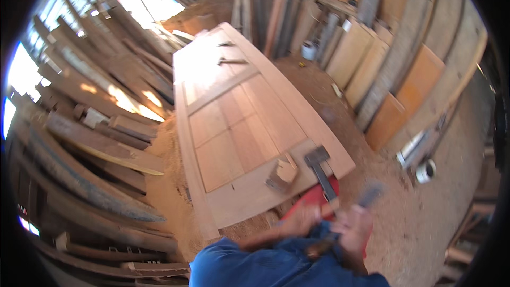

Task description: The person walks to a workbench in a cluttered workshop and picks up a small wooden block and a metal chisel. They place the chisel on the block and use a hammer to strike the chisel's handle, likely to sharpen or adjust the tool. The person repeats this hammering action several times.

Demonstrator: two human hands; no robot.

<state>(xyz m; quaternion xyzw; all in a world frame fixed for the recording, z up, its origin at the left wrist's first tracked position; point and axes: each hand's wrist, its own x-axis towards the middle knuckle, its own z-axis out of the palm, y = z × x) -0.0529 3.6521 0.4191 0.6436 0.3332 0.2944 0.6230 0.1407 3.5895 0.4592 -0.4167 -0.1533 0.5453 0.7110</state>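
Observation:
My left hand (pixel 304 222), smeared by motion, is closed at the lower end of a hammer's handle. The hammer (pixel 322 172) has a dark blocky head over the near right corner of a wooden panelled door (pixel 249 204). In my right hand (pixel 355 229) is what looks like a chisel (pixel 371 194), its flat grey blade pointing up and away. Its brown handle end seems to show below that hand, though blur hides detail. A small wooden block plane (pixel 282 174) rests on the door's near rail, left of the hammer head.
Farther along the door lies another hammer (pixel 232 61) with a dark tool beyond it. Stacked timber (pixel 101 143) crowds the left, above sawdust (pixel 164 191). Boards (pixel 406 114) lean at the right. A red object (pixel 313 196) shows under the near edge; a white roll (pixel 425 171) lies on the floor.

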